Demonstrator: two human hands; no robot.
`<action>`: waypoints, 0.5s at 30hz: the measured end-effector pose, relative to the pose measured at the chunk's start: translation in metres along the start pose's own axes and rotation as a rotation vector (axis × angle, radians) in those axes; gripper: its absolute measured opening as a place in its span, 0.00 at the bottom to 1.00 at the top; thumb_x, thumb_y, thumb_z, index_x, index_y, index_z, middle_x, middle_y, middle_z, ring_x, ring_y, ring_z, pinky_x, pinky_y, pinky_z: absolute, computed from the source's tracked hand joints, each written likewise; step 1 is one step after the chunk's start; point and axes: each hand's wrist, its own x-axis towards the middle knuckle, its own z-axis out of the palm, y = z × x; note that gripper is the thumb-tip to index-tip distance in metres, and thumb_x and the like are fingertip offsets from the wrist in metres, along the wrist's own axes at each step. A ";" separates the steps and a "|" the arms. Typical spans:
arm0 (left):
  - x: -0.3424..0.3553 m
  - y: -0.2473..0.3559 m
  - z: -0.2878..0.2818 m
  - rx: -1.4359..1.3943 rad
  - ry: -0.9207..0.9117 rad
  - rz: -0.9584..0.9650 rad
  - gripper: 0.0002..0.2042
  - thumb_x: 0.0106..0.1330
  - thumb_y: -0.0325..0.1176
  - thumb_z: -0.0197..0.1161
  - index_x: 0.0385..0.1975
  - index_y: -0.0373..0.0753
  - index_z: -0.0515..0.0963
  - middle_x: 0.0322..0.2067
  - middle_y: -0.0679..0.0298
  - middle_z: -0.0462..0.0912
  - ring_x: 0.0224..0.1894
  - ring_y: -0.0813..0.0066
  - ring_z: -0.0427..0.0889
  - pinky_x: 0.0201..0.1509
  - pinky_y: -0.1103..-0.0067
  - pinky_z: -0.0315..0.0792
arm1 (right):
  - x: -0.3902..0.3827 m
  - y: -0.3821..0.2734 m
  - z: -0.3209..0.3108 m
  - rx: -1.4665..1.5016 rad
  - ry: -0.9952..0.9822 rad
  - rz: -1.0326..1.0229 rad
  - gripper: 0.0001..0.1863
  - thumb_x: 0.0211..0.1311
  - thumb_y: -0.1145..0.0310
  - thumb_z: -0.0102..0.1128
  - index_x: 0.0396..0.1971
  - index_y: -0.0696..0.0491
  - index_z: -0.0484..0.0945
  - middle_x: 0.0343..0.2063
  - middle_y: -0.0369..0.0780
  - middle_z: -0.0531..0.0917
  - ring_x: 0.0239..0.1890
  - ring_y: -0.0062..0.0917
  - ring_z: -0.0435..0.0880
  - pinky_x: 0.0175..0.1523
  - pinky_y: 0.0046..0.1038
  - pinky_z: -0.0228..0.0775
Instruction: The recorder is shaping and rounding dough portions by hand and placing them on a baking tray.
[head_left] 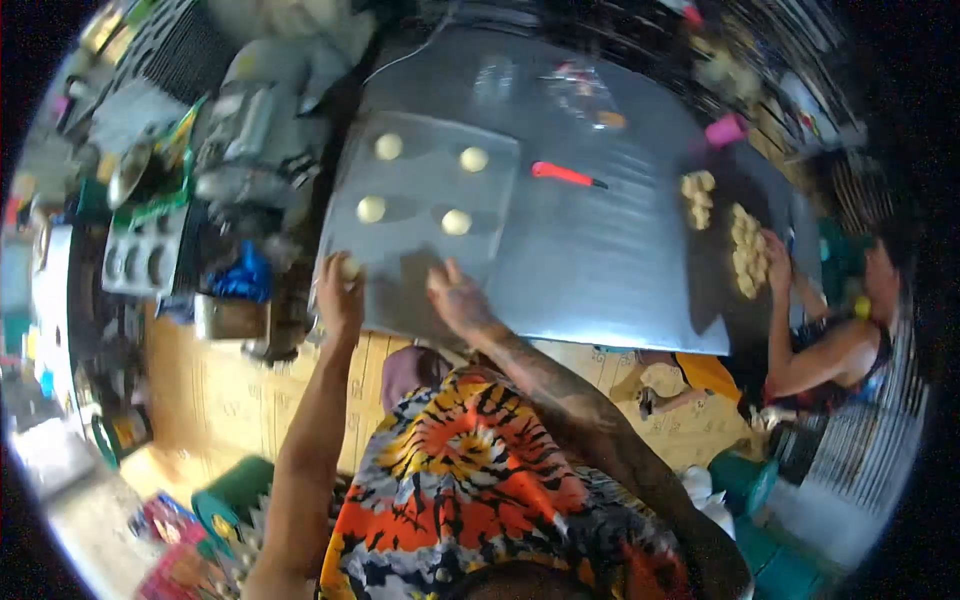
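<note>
A flat grey baking sheet (415,180) lies at the left end of the metal table, with several round pale dough balls (388,147) spaced out in two rows. My left hand (340,295) is over the sheet's near left corner, fingers curled round a dough ball (350,268) that shows beside the thumb. Over the near right part of the sheet, my right hand (462,303) is closed, its fingers bent inward. Whatever it holds, if anything, is hidden. Beyond the sheet to the right rests a red-handled tool (565,175) with a dark tip.
At the table's right side, a co-worker's hand (778,262) touches a cluster of dough pieces (747,250). A smaller dough cluster (698,198), a pink cup (726,130) and a clear plastic bag (580,92) lie farther back. A muffin pan (143,262) and machinery (245,130) stand left.
</note>
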 end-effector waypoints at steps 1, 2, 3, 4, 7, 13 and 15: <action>-0.006 -0.018 0.005 -0.301 0.022 -0.234 0.21 0.61 0.31 0.73 0.55 0.43 0.78 0.54 0.60 0.82 0.46 0.54 0.83 0.50 0.64 0.77 | -0.030 -0.040 0.010 0.068 0.119 0.010 0.32 0.66 0.52 0.70 0.65 0.48 0.71 0.54 0.41 0.73 0.26 0.29 0.76 0.34 0.30 0.72; -0.013 -0.050 0.000 -0.296 -0.011 -0.206 0.22 0.60 0.32 0.74 0.55 0.43 0.79 0.52 0.59 0.82 0.46 0.54 0.83 0.51 0.64 0.77 | -0.029 -0.035 0.010 -0.259 0.133 -0.368 0.37 0.65 0.50 0.71 0.69 0.47 0.67 0.57 0.43 0.71 0.27 0.30 0.77 0.35 0.31 0.72; -0.022 -0.072 0.002 -0.301 -0.065 -0.168 0.22 0.60 0.33 0.75 0.55 0.42 0.79 0.50 0.57 0.83 0.47 0.54 0.83 0.51 0.65 0.78 | -0.033 -0.025 -0.006 -0.609 0.158 -0.710 0.42 0.64 0.49 0.72 0.73 0.46 0.63 0.60 0.45 0.70 0.29 0.31 0.79 0.35 0.31 0.73; -0.026 -0.065 -0.014 -0.149 -0.126 -0.263 0.23 0.60 0.35 0.76 0.55 0.40 0.79 0.48 0.54 0.84 0.47 0.54 0.83 0.53 0.64 0.77 | -0.045 -0.039 -0.019 -0.577 0.051 -0.459 0.45 0.63 0.50 0.73 0.76 0.45 0.60 0.60 0.46 0.69 0.34 0.33 0.80 0.38 0.32 0.75; -0.013 0.017 -0.023 0.260 0.094 -0.001 0.28 0.65 0.34 0.74 0.64 0.35 0.74 0.54 0.52 0.81 0.52 0.54 0.81 0.56 0.66 0.76 | -0.066 -0.027 -0.111 -0.471 0.157 -0.099 0.47 0.63 0.55 0.74 0.78 0.44 0.57 0.62 0.47 0.67 0.42 0.34 0.82 0.43 0.33 0.78; -0.020 0.062 -0.008 0.240 0.081 -0.120 0.21 0.71 0.28 0.66 0.63 0.34 0.75 0.52 0.53 0.82 0.49 0.61 0.81 0.54 0.71 0.76 | -0.028 0.124 -0.386 -0.417 0.960 -0.048 0.44 0.63 0.59 0.71 0.76 0.50 0.61 0.53 0.48 0.82 0.51 0.44 0.85 0.56 0.46 0.79; -0.019 0.096 0.027 0.158 0.054 -0.017 0.19 0.73 0.26 0.61 0.63 0.36 0.75 0.50 0.58 0.83 0.42 0.70 0.80 0.47 0.76 0.75 | -0.012 0.101 -0.487 -0.484 1.038 -0.064 0.46 0.61 0.56 0.73 0.76 0.50 0.60 0.48 0.47 0.84 0.49 0.47 0.85 0.55 0.45 0.80</action>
